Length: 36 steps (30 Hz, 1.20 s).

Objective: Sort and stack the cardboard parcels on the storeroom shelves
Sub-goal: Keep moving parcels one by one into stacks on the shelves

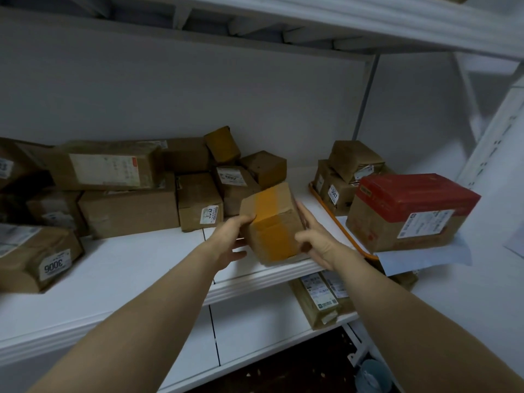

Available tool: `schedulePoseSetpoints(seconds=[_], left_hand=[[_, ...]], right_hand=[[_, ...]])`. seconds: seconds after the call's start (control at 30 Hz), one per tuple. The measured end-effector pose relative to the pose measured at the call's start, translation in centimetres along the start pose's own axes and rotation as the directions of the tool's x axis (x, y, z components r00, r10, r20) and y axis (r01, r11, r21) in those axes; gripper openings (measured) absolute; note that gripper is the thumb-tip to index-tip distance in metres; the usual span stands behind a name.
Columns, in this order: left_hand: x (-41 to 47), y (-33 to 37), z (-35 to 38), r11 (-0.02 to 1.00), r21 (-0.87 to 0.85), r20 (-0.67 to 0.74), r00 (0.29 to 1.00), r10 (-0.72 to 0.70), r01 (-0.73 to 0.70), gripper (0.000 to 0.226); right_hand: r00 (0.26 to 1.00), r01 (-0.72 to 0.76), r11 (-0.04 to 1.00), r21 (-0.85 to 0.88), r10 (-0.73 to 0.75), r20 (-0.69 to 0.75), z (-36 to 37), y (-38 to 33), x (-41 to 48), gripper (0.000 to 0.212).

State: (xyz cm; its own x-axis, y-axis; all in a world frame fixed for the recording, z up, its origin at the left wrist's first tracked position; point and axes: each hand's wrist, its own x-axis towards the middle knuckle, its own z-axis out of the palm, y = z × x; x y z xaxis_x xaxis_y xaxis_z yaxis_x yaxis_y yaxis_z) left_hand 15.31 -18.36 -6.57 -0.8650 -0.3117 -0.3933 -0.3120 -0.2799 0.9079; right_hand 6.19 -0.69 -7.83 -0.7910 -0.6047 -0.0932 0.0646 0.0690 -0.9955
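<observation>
A small cardboard parcel (272,222) with a band of orange-yellow tape is held tilted just above the front of the white middle shelf (136,268). My left hand (231,241) grips its left side, thumb on the upper edge. My right hand (316,239) grips its right side, thumb on the front face and fingers behind. Several brown parcels (130,191) lie piled at the back left of the shelf, some with white number labels.
A red-topped box (408,211) and two small parcels (348,171) sit on an orange-rimmed tray (326,207) at the right. A labelled parcel (37,259) lies at the front left. More parcels (317,302) rest on the lower shelf. An upper shelf (312,21) hangs overhead.
</observation>
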Motion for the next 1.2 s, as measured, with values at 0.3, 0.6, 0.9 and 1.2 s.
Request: schedulePoseSetpoints(seconds=[0.3, 0.6, 0.9, 1.2], left_hand=[[0.9, 0.1, -0.1, 0.993, 0.117, -0.014, 1.0, 0.013, -0.011, 0.035], [1.0, 2.0, -0.4, 0.999, -0.009, 0.001, 0.999, 0.037, -0.037, 0.098], [1.6, 2.8, -0.5, 0.977, -0.215, -0.03, 0.999, -0.013, 0.006, 0.023], [0.7, 4.6, -2.3, 0.958, 0.255, -0.238, 0.969, -0.067, 0.129, 0.108]], right_hand=[[0.976, -0.124, 0.967, -0.222, 0.08, -0.201, 0.9, -1.8, 1.4, 0.109], [0.97, 0.112, 0.531, -0.84, -0.241, -0.023, 3.0, -2.4, 1.5, 0.146], [0.942, 0.079, 0.997, -0.021, -0.082, -0.327, 1.9, -3.7, 3.0, 0.048], [0.961, 0.123, 0.986, 0.11, -0.091, -0.26, 3.1, -3.4, 2.4, 0.031]])
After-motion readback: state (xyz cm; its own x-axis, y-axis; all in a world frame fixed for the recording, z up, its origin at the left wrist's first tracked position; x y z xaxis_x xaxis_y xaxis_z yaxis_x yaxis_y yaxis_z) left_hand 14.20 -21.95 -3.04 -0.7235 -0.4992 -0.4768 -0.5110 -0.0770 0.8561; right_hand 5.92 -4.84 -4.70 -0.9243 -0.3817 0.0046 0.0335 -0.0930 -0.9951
